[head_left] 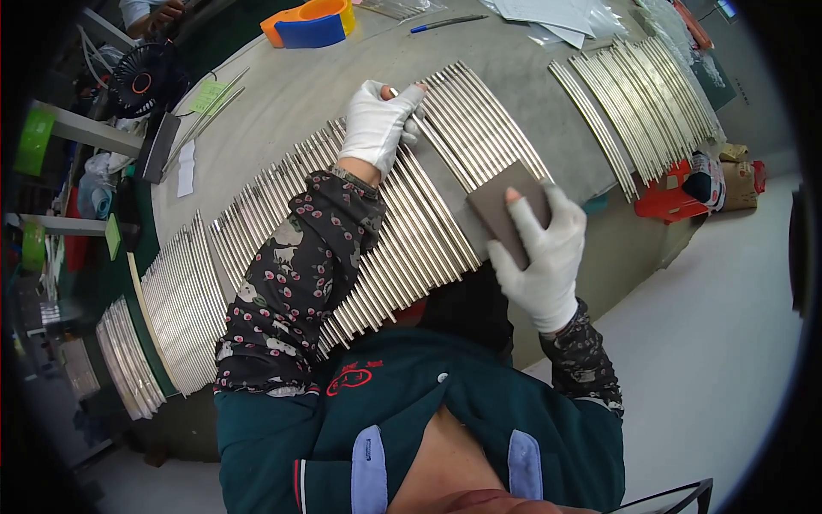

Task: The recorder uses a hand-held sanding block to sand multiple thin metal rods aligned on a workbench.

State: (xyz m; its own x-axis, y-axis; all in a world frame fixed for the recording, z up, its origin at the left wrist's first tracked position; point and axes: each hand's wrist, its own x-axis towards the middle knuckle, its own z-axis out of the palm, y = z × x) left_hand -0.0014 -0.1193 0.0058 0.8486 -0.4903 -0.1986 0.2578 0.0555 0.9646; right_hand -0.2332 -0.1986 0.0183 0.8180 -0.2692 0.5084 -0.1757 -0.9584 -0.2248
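Fingers, left hand (374, 128): closed on metal rod (443, 147) between rod rows (484, 120) on table (274, 96). Right hand (545, 267): gripping grey-brown block (491, 208) near rod's lower end. At far left: clear plastic bag (96, 184), bluish contents unidentifiable.

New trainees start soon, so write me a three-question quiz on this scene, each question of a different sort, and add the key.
1. What does the right hand touch?
A. a hammer
B. a flat grey-brown pad
C. a pair of scissors

2. True or false: the left hand wears a white glove.

3. Fill in near or far: viewed from the dark green shirt, the blue pen lies on the ____ side of the metal rods.

Key: 1. B; 2. True; 3. far
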